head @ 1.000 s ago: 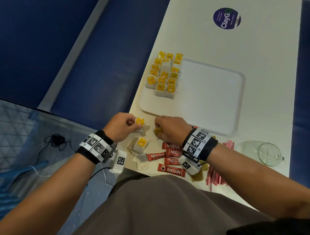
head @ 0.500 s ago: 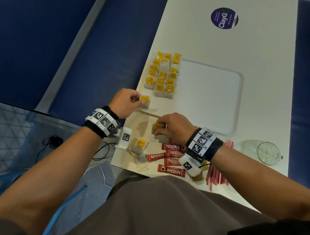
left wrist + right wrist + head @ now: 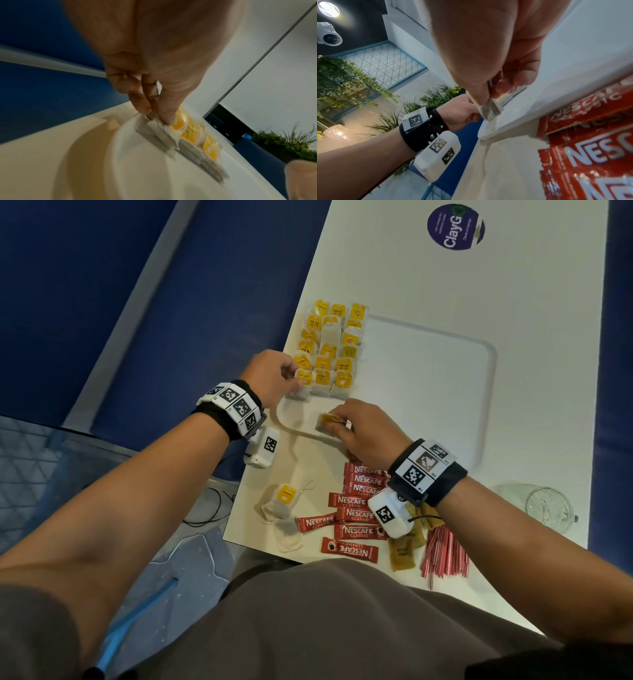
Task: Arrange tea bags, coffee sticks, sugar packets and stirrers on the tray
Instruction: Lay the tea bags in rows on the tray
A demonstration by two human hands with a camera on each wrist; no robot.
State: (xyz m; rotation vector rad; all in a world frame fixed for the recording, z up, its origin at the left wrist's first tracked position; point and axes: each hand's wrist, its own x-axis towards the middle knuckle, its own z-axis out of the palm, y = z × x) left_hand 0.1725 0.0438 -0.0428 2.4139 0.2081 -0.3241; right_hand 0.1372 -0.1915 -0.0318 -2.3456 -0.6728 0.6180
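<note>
The head view is looking bright and mostly sharp, with lines bending at the edges. Soft shadows are lying under both arms on the white table [image 3: 428, 285]. The left wrist view is looking blurry, with the tea bags [image 3: 188, 138] smeared. In the right wrist view a ceiling lamp [image 3: 328, 8] is glaring, and the close hand is looking fuzzy.

Yellow-tagged tea bags [image 3: 329, 350] in rows on white tray [image 3: 428, 392], red coffee sticks [image 3: 356, 508] beside it

Glass jar [image 3: 544, 506], purple sticker [image 3: 455, 226] on table [image 3: 513, 285].
</note>
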